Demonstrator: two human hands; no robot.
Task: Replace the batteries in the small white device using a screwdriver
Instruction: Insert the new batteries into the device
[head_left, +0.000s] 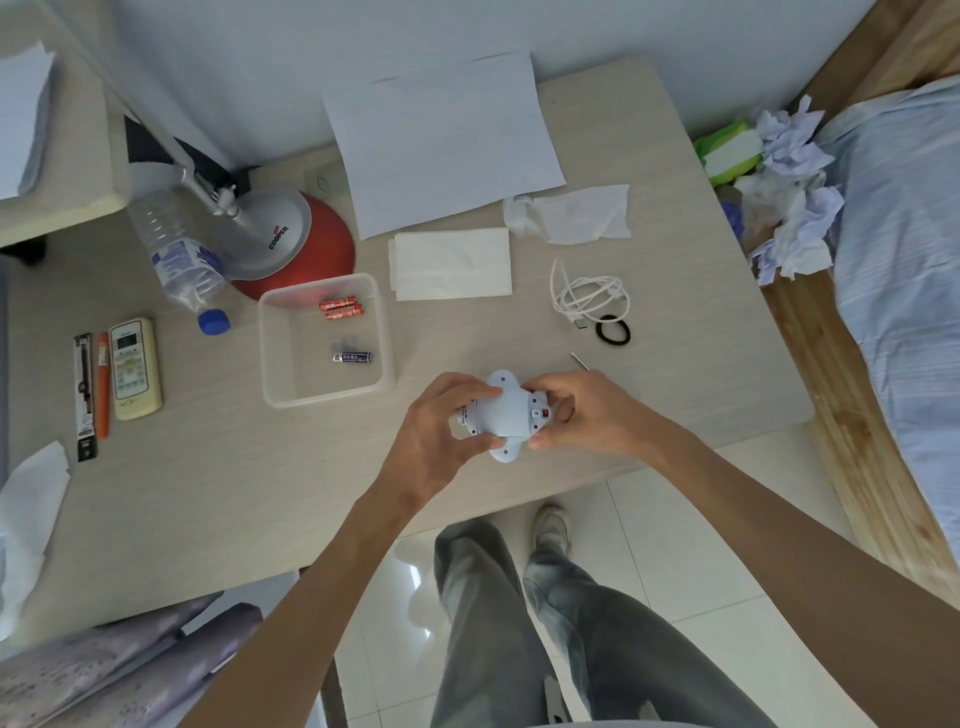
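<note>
White device (506, 415) between both hands' fingers (470, 441)

This is looking like a bedroom in a home or dormitory: a bed (893, 249) with pale blue striped bedding is lying in a wooden frame (831, 395) right beside a light wood-grain desk (234, 493), and glossy white floor tiles (675, 545) are showing below the desk edge. Everyday personal things are sitting on the desk: a red-based desk lamp (291, 239), a plastic water bottle (176, 254) on its side, an air-conditioner remote (134, 368), a coiled white charging cable (589, 293), a black hair tie (613, 331) and folded tissues (451, 264). Crumpled tissues (789, 208) are piling up between desk and bed.
</note>
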